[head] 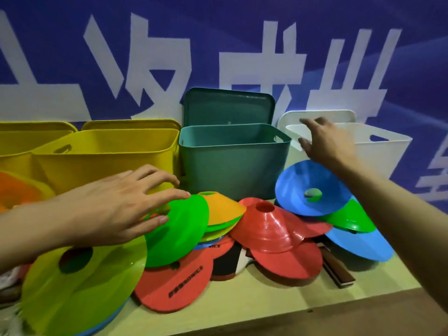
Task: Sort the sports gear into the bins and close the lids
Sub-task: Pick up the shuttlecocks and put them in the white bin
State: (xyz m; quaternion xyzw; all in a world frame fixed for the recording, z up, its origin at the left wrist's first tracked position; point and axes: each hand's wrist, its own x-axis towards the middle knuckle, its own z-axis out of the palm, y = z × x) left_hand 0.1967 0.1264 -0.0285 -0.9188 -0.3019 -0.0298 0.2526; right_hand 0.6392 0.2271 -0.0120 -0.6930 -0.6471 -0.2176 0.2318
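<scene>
Several flat disc cones lie piled on the wooden table [278,309]. My left hand [121,204] is spread over a green cone [179,231], fingertips touching its top, without closing on it. Beside it lie an orange cone [223,209], a red cone [269,226], a yellow-green cone [82,282] and a blue cone [308,187]. My right hand [324,139] is open at the rim of the white bin [385,144], holding nothing. A teal bin [232,163] and a yellow bin [106,156] stand open.
Lids lean against the blue banner wall behind the bins: a teal lid [228,107] and a white lid [315,116]. A second yellow bin [21,139] is at far left. Red table tennis paddles [174,284] lie under the cones, one wooden handle [337,270] pointing to the front right.
</scene>
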